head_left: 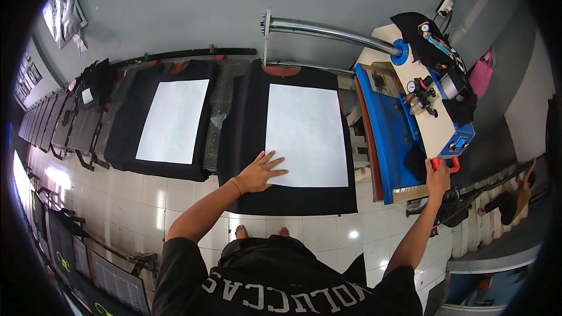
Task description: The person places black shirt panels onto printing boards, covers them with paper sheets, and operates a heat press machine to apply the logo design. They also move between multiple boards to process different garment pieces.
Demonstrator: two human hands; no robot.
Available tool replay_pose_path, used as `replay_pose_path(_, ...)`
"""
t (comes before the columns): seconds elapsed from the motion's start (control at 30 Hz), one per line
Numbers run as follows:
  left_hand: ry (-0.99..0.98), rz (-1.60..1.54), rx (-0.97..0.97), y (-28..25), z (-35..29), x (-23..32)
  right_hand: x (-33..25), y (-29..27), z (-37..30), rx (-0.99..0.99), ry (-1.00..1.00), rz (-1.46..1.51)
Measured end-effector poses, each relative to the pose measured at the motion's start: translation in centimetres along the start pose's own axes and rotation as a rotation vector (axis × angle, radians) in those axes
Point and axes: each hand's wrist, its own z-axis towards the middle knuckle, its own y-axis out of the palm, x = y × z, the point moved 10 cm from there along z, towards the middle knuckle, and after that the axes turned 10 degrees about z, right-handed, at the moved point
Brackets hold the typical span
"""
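My left hand [261, 174] lies with fingers spread on the lower left edge of a white sheet [307, 134]. That sheet rests on a black T-shirt [246, 117] stretched over a flat board in front of me. To the right, my right hand [437, 177] is wrapped round the red handle [453, 165] of a blue and cream heat press [389, 123]. The press head sits just right of the shirt. Left of it lies a second black T-shirt [126, 129] with another white sheet [174, 122] on top.
A chrome rail [328, 29] runs from the press along the wall. Dark cloth [424, 35] lies on the press near a pressure gauge [411, 86]. Several grey boards [52, 117] line up at far left. A pink bag [482, 73] hangs right; another person [515, 199] sits farther off.
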Motion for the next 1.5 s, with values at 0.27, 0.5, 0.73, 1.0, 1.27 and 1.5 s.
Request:
replay_pose_path(0.27,0.034,0.030,0.105,-2.3,2.7,4.6,-2.3,-2.2,-1.9,-0.054,0.022,-0.007)
replay_pose_path(0.5,0.077,-0.494,0.366,-9.8,19.1,16.0,-0.1,-2.1,-0.9,0.080,-0.149,0.314)
replay_pose_path(0.73,0.166,-0.666,0.470,-15.4,31.3,27.4,11.1,-1.5,4.9,0.236,-0.037,0.744)
replay_pose_path(1.0,0.037,-0.619,0.493,-15.5,32.9,30.5,11.7,-1.2,5.6,0.301,-0.205,0.829)
replay_pose_path(1.27,0.008,-0.603,0.550,-16.1,32.3,30.9,11.5,-1.3,5.7,0.246,-0.162,0.870)
replay_pose_path(1.5,-0.157,-0.595,0.633,-16.7,29.0,26.7,11.4,-1.5,5.6,0.214,-0.066,0.841)
